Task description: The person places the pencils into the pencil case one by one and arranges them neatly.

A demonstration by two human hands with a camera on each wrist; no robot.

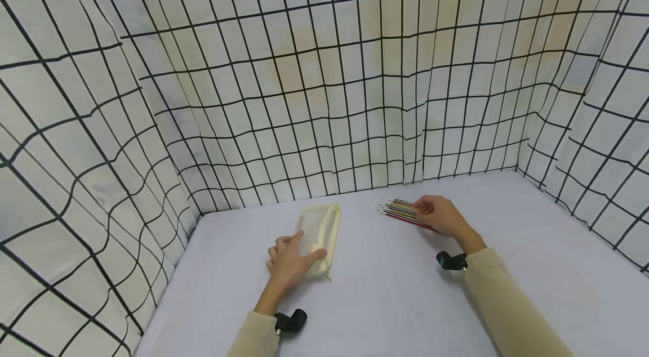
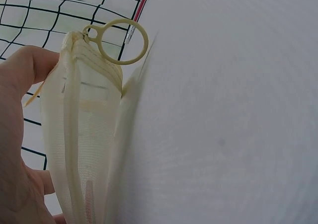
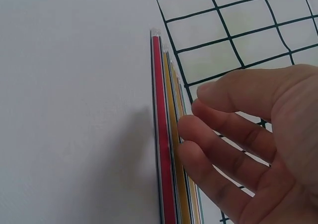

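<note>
black-gridded backdrop (image 1: 355, 92) behind; left grip (image 1: 290, 264) wide on pouch (image 1: 315, 224); right grip (image 1: 440, 215) loose by pencils (image 1: 398, 210)

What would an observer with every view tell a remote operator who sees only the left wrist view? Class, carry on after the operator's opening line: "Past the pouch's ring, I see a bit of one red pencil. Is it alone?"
Observer: No, the head view shows the red pencil along the near edge of a row of pencils.
Operator: Which other colour is there?
Observer: In the right wrist view, a yellow pencil shows close beside the red one.
Operator: Where is the right grip?
Observer: The head view has the right grip at the right-hand end of the pencils.
</note>
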